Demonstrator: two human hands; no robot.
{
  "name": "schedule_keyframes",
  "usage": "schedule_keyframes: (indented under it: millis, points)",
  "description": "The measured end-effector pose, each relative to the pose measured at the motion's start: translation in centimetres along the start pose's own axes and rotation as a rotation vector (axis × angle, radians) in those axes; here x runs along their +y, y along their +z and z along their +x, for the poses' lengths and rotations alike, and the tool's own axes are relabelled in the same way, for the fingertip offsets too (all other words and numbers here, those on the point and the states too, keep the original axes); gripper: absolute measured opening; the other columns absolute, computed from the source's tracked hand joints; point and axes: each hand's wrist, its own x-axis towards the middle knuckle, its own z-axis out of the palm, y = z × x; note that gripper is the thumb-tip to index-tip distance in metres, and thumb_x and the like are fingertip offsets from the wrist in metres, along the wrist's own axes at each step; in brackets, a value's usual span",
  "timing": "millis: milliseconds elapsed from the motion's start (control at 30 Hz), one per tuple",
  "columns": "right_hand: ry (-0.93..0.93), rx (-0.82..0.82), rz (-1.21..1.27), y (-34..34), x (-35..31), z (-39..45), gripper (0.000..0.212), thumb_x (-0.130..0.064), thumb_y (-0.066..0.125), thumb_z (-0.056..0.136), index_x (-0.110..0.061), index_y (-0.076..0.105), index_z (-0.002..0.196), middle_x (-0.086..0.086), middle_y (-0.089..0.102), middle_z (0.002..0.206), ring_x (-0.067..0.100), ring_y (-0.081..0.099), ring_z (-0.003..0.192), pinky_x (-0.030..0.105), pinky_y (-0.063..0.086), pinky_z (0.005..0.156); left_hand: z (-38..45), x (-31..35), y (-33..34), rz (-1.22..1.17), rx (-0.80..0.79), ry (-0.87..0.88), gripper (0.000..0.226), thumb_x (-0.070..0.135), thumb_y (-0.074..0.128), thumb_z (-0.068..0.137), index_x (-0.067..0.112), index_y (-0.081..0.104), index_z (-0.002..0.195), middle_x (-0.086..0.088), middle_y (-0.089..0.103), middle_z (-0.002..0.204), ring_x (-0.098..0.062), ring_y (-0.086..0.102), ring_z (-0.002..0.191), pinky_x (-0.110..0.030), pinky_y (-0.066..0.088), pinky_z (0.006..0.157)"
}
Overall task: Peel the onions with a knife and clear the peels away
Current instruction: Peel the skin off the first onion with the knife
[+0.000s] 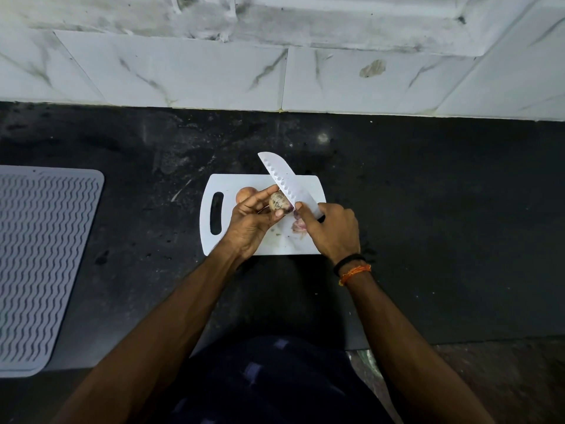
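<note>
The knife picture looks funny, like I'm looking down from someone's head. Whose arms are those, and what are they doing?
You guessed right: the camera sits on a person's head and looks down, so you see that person's own two arms. There is just this one picture. The right hand grips a white knife, its blade pointing away. The left hand holds an onion in its fingers, right against the blade, to peel it. Underneath lies a white cutting board on a dark counter. Another onion waits on the board, and some peels lie there too. A grey ridged mat sits at the left.
</note>
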Motion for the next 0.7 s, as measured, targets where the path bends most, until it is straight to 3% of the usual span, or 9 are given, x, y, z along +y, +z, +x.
schedule_keyframes:
  millis: [133, 233, 300, 367, 467, 600, 700]
  points:
    - [-0.042, -0.010, 0.013, 0.50, 0.09, -0.27, 0.052, -0.062, 0.056, 0.091, -0.021, 0.061, 0.062, -0.008, 0.059, 0.055, 0.012, 0.056, 0.053, 0.025, 0.044, 0.056, -0.02, -0.05, 0.12, 0.011, 0.027, 0.013, 0.052, -0.031, 0.048, 0.083, -0.003, 0.056, 0.126, 0.012, 0.076, 0.093, -0.017, 0.072, 0.101, -0.044, 0.050, 0.101]
    - [-0.021, 0.007, 0.036, 0.25, 0.13, -0.17, 0.048, -0.058, 0.058, 0.093, -0.026, 0.053, 0.057, -0.017, 0.051, 0.051, 0.006, 0.052, 0.051, 0.019, 0.034, 0.053, 0.00, -0.22, -0.24, 0.013, 0.003, -0.003, 0.053, -0.028, 0.051, 0.082, -0.002, 0.056, 0.128, 0.007, 0.076, 0.102, -0.022, 0.070, 0.107, -0.046, 0.049, 0.104]
    - [-0.004, 0.027, 0.030, 0.12, 0.23, 0.15, 0.052, -0.062, 0.055, 0.092, -0.020, 0.059, 0.061, -0.012, 0.055, 0.054, 0.010, 0.055, 0.054, 0.023, 0.039, 0.055, 0.08, -0.26, -0.44, -0.002, 0.002, -0.013, 0.055, -0.026, 0.055, 0.080, -0.002, 0.057, 0.130, 0.002, 0.075, 0.108, -0.027, 0.067, 0.113, -0.050, 0.046, 0.107]
    - [0.000, 0.008, 0.018, 0.03, 0.31, 0.27, 0.054, -0.062, 0.055, 0.092, -0.017, 0.060, 0.062, -0.011, 0.055, 0.055, 0.010, 0.054, 0.056, 0.023, 0.039, 0.055, 0.13, -0.19, -0.40, 0.000, -0.001, -0.009, 0.056, -0.028, 0.052, 0.081, -0.002, 0.057, 0.130, 0.006, 0.075, 0.105, -0.026, 0.068, 0.111, -0.049, 0.047, 0.106]
    - [-0.021, -0.012, 0.006, -0.17, 0.19, -0.09, 0.046, -0.056, 0.057, 0.094, -0.028, 0.053, 0.058, -0.017, 0.048, 0.051, 0.008, 0.051, 0.053, 0.017, 0.030, 0.052, -0.02, 0.06, -0.02, 0.036, -0.028, 0.010, 0.061, -0.029, 0.048, 0.084, -0.001, 0.050, 0.137, 0.011, 0.075, 0.101, -0.022, 0.071, 0.105, -0.044, 0.050, 0.104]
    - [-0.042, -0.041, -0.033, 0.26, 0.60, -0.15, 0.050, -0.063, 0.055, 0.092, -0.023, 0.057, 0.062, -0.005, 0.061, 0.060, 0.012, 0.056, 0.056, 0.023, 0.037, 0.058, -0.09, -0.02, -0.10, 0.032, 0.016, 0.001, 0.058, -0.030, 0.047, 0.084, -0.006, 0.049, 0.137, 0.015, 0.076, 0.097, -0.017, 0.072, 0.102, -0.044, 0.052, 0.100]
    - [-0.040, -0.020, 0.006, 0.30, 0.87, -0.02, 0.051, -0.063, 0.055, 0.091, -0.026, 0.056, 0.057, -0.011, 0.060, 0.058, 0.011, 0.058, 0.057, 0.024, 0.041, 0.057, 0.10, -0.34, -0.55, 0.017, 0.013, -0.023, 0.054, -0.028, 0.051, 0.083, -0.002, 0.056, 0.130, 0.007, 0.076, 0.105, -0.022, 0.070, 0.108, -0.045, 0.052, 0.101]
